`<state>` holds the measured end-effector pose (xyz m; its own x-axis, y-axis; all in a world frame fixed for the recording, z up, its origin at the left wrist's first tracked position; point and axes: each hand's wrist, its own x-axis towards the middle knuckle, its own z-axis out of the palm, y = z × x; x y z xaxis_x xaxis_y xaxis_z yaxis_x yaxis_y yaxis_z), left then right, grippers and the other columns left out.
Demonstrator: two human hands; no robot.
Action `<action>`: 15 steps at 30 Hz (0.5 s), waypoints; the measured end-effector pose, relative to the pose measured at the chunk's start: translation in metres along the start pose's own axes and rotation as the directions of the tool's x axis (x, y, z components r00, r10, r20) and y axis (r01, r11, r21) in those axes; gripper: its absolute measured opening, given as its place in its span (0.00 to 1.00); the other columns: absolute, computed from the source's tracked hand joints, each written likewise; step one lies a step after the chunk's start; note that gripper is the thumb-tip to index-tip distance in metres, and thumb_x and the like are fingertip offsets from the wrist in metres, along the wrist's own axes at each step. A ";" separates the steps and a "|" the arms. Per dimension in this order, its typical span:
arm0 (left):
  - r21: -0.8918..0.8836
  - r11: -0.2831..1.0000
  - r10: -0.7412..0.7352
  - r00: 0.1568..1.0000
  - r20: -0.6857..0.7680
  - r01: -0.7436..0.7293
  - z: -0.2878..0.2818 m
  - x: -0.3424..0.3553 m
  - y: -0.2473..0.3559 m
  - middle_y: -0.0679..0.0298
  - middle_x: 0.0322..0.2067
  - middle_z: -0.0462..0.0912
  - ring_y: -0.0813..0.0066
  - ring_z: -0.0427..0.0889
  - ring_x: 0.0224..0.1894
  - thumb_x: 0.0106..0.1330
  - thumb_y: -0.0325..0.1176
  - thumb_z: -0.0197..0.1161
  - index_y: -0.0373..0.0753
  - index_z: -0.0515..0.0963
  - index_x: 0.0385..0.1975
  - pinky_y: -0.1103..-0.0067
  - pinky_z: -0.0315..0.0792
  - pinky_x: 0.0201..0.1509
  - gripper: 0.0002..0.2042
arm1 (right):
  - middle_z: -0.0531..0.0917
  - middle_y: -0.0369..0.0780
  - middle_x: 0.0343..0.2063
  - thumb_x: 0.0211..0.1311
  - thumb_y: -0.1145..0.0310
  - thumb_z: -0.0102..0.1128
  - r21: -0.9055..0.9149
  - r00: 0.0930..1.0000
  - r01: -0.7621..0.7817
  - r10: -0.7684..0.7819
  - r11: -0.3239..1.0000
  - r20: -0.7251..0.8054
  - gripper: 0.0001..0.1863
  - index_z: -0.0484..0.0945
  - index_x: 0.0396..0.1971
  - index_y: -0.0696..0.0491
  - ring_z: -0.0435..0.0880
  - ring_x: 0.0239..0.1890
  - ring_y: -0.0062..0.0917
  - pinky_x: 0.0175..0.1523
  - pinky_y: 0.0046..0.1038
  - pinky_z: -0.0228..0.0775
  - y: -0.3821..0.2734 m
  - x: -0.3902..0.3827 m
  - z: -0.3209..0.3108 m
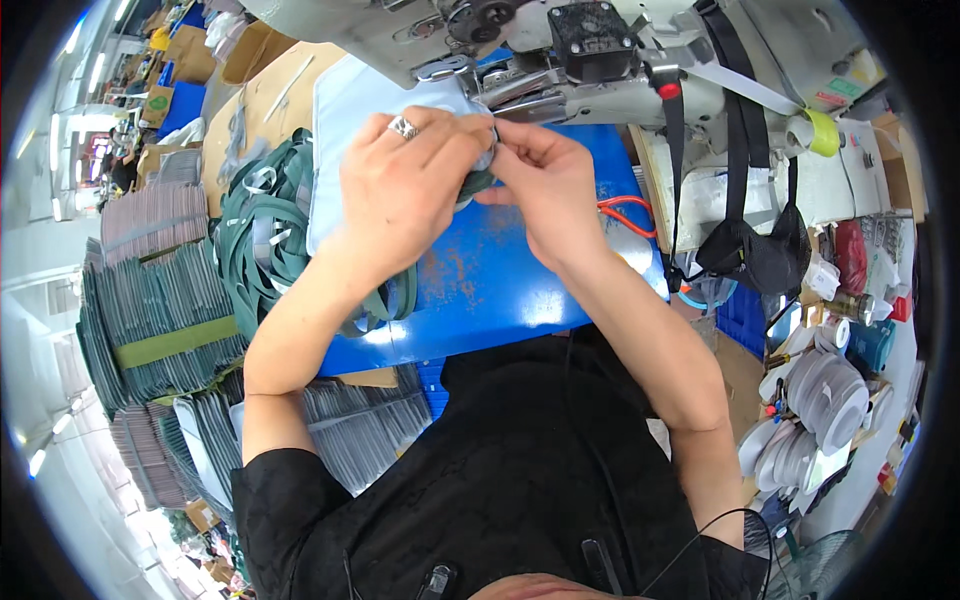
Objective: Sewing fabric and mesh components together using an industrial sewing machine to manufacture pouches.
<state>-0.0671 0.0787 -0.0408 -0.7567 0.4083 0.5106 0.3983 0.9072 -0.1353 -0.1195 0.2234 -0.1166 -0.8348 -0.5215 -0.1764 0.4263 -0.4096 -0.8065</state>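
My left hand (pixel 405 185), with a ring on one finger, is closed at the right edge of a pale blue flat panel (pixel 335 110). Facing it, my right hand (pixel 548 185) has thumb and fingers pinched together. Between the two hands is a small folded piece of grey-green fabric (pixel 478 184), partly hidden by the fingers. Both hands appear to grip it, just below the metal presser and guide parts of a sewing machine (pixel 520 95). A tangled heap of dark green straps (pixel 265 220) lies left of the panel, partly behind my left forearm.
A blue worn table surface (pixel 480 290) lies under my hands. Red-handled scissors (pixel 628 214) rest at its right. Black straps (pixel 738 150) hang from the machine. Stacked green-grey panels (pixel 160 300) stand at the left, and rolls of white tape (pixel 825 400) at the right.
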 end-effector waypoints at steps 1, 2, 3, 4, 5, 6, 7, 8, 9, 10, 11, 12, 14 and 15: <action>0.005 1.000 -0.021 1.000 0.013 0.021 0.000 0.002 -0.003 0.71 0.42 0.88 0.72 0.85 0.42 0.49 0.26 0.68 0.42 0.82 0.36 0.75 0.72 0.40 0.12 | 0.85 0.32 0.32 0.69 0.71 0.67 0.026 1.000 0.004 -0.004 1.000 0.000 0.15 0.84 0.51 0.60 0.84 0.34 0.13 0.38 0.22 0.83 0.000 0.004 0.001; 0.011 0.999 -0.043 0.999 0.025 0.042 -0.002 0.001 -0.005 0.72 0.41 0.89 0.71 0.85 0.43 0.49 0.26 0.69 0.42 0.82 0.36 0.74 0.72 0.40 0.13 | 0.85 0.32 0.32 0.69 0.71 0.67 0.029 1.000 0.005 -0.005 1.000 -0.004 0.15 0.84 0.51 0.60 0.84 0.34 0.13 0.38 0.22 0.83 -0.001 0.006 0.004; 0.001 0.997 -0.071 0.994 0.079 0.071 -0.004 -0.003 -0.007 0.67 0.48 0.86 0.65 0.85 0.46 0.47 0.25 0.72 0.43 0.81 0.46 0.71 0.74 0.45 0.22 | 0.85 0.32 0.32 0.68 0.70 0.68 -0.033 0.999 0.006 -0.007 0.999 -0.035 0.14 0.85 0.50 0.60 0.83 0.33 0.13 0.36 0.21 0.82 -0.003 0.008 0.005; -0.002 0.997 -0.070 0.994 0.082 0.071 -0.006 -0.008 -0.008 0.67 0.48 0.86 0.65 0.85 0.46 0.47 0.25 0.72 0.43 0.81 0.46 0.71 0.74 0.45 0.22 | 0.85 0.31 0.32 0.67 0.69 0.69 -0.096 0.998 0.004 -0.010 0.995 -0.065 0.14 0.85 0.48 0.59 0.83 0.33 0.12 0.35 0.20 0.80 -0.005 0.008 0.007; 0.050 0.987 -0.157 0.982 0.105 0.152 -0.006 -0.014 -0.008 0.65 0.51 0.84 0.62 0.84 0.47 0.47 0.25 0.72 0.45 0.79 0.53 0.70 0.75 0.48 0.27 | 0.84 0.33 0.24 0.58 0.74 0.70 -0.036 0.989 0.057 -0.062 0.998 -0.132 0.10 0.88 0.38 0.63 0.80 0.26 0.14 0.27 0.20 0.72 -0.005 0.009 0.010; 0.107 0.966 -0.247 0.961 0.122 0.235 -0.007 -0.023 -0.011 0.62 0.54 0.81 0.58 0.84 0.48 0.48 0.26 0.73 0.47 0.77 0.60 0.68 0.76 0.51 0.33 | 0.84 0.33 0.24 0.58 0.74 0.70 -0.037 0.990 0.053 -0.057 0.998 -0.129 0.10 0.88 0.38 0.63 0.80 0.26 0.14 0.27 0.20 0.72 -0.003 0.011 0.011; 0.102 0.950 -0.310 0.930 0.196 0.295 -0.009 -0.036 -0.018 0.58 0.56 0.78 0.52 0.83 0.49 0.47 0.26 0.73 0.54 0.70 0.69 0.64 0.77 0.55 0.42 | 0.85 0.34 0.25 0.56 0.74 0.71 -0.083 0.983 0.104 -0.115 0.991 -0.146 0.11 0.88 0.38 0.63 0.80 0.25 0.14 0.27 0.22 0.72 -0.002 0.013 0.011; 0.119 0.939 -0.343 0.911 0.229 0.323 -0.010 -0.049 -0.025 0.60 0.50 0.79 0.55 0.83 0.46 0.51 0.26 0.71 0.57 0.69 0.71 0.64 0.79 0.49 0.42 | 0.86 0.35 0.25 0.55 0.74 0.71 -0.130 0.972 0.153 -0.173 0.980 -0.159 0.12 0.88 0.39 0.63 0.80 0.25 0.15 0.26 0.23 0.72 0.000 0.014 0.011; 0.143 0.926 -0.377 0.879 0.293 0.350 -0.016 -0.058 -0.029 0.60 0.47 0.78 0.57 0.84 0.44 0.53 0.26 0.70 0.58 0.68 0.72 0.65 0.80 0.46 0.41 | 0.87 0.38 0.26 0.52 0.73 0.71 -0.154 0.964 0.185 -0.210 0.971 -0.163 0.13 0.87 0.37 0.63 0.81 0.25 0.16 0.29 0.24 0.73 -0.002 0.013 0.016; 0.169 0.912 -0.411 0.840 0.354 0.374 -0.022 -0.064 -0.030 0.60 0.44 0.78 0.58 0.84 0.42 0.56 0.27 0.69 0.60 0.67 0.73 0.66 0.80 0.42 0.40 | 0.87 0.38 0.26 0.52 0.73 0.71 -0.157 0.966 0.177 -0.202 0.972 -0.159 0.13 0.87 0.37 0.63 0.81 0.25 0.16 0.29 0.24 0.73 -0.004 0.011 0.018; 0.238 0.930 -0.349 0.871 0.344 0.279 -0.029 -0.068 -0.031 0.62 0.38 0.75 0.61 0.84 0.37 0.60 0.28 0.67 0.62 0.66 0.74 0.68 0.80 0.38 0.39 | 0.87 0.39 0.26 0.51 0.73 0.71 -0.161 0.975 0.111 -0.139 0.981 -0.175 0.13 0.87 0.36 0.63 0.82 0.25 0.17 0.30 0.23 0.73 -0.008 0.009 0.020; 0.252 0.944 -0.298 0.884 0.361 0.215 -0.037 -0.066 -0.032 0.62 0.35 0.72 0.62 0.83 0.34 0.62 0.28 0.66 0.65 0.65 0.74 0.69 0.79 0.35 0.38 | 0.88 0.40 0.26 0.51 0.73 0.71 -0.169 0.978 0.045 -0.078 0.985 -0.193 0.13 0.87 0.36 0.63 0.82 0.25 0.17 0.32 0.22 0.73 -0.012 0.007 0.024; 0.328 0.939 -0.238 0.887 0.397 0.105 -0.056 -0.055 -0.028 0.63 0.33 0.71 0.65 0.83 0.31 0.64 0.27 0.64 0.67 0.65 0.74 0.70 0.79 0.31 0.38 | 0.88 0.42 0.27 0.50 0.74 0.70 -0.177 0.976 0.024 -0.061 0.984 -0.210 0.12 0.86 0.35 0.64 0.85 0.28 0.21 0.34 0.23 0.74 -0.011 0.007 0.029; 0.324 0.945 -0.189 0.893 0.409 0.051 -0.063 -0.047 -0.026 0.63 0.33 0.71 0.64 0.83 0.29 0.65 0.26 0.63 0.69 0.64 0.74 0.71 0.79 0.29 0.38 | 0.88 0.43 0.28 0.50 0.74 0.69 -0.180 0.973 0.066 -0.104 0.981 -0.206 0.13 0.85 0.36 0.64 0.86 0.30 0.24 0.36 0.26 0.75 -0.010 0.008 0.030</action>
<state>-0.0091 0.0298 -0.0073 -0.9627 0.2346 0.1345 0.1692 0.9106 -0.3770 -0.1206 0.2011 -0.0932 -0.9283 -0.3107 -0.2045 0.3003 -0.3018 -0.9048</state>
